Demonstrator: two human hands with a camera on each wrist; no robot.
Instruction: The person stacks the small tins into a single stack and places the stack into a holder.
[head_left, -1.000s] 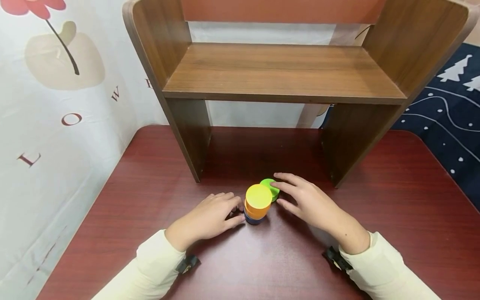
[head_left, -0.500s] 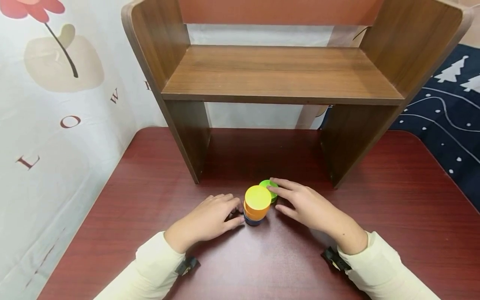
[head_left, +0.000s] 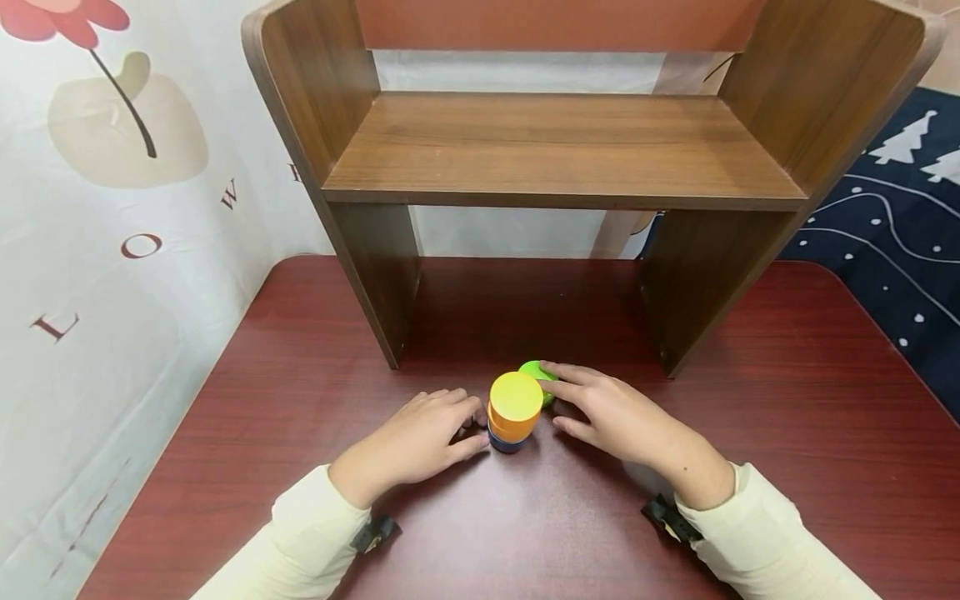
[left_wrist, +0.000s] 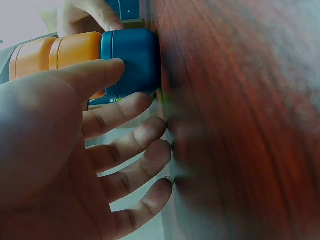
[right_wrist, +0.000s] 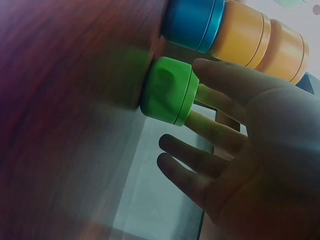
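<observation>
left hand [head_left: 423, 433]: held half-spread, fingers loosely bent, gripping nothing fully; thumb and index lay at the stack's base, firm contact could not be told.
stack: stood upright immediately right of the left fingertips; from the bottom, a dark blue, smooth, round plastic-looking cup [left_wrist: 140, 55], a lower orange cup [left_wrist: 77, 50] and an upper orange cup [left_wrist: 35, 56] of matching form.
right hand [head_left: 611, 417]: held wide, thumb on the near side, apart from the index and middle fingers.
green cup: a bright green, round, plastic-looking cup [right_wrist: 167, 90] stood on the reddish-brown wood-grain table [head_left: 495, 533] at the right index and middle fingertips, just beside the stack.
handling: cups were judged light, stiff, slightly slippery and hardly fragile; the tall stack seemed easily toppled.
hold point: opposite side walls, below the rim line, appeared best.
</observation>
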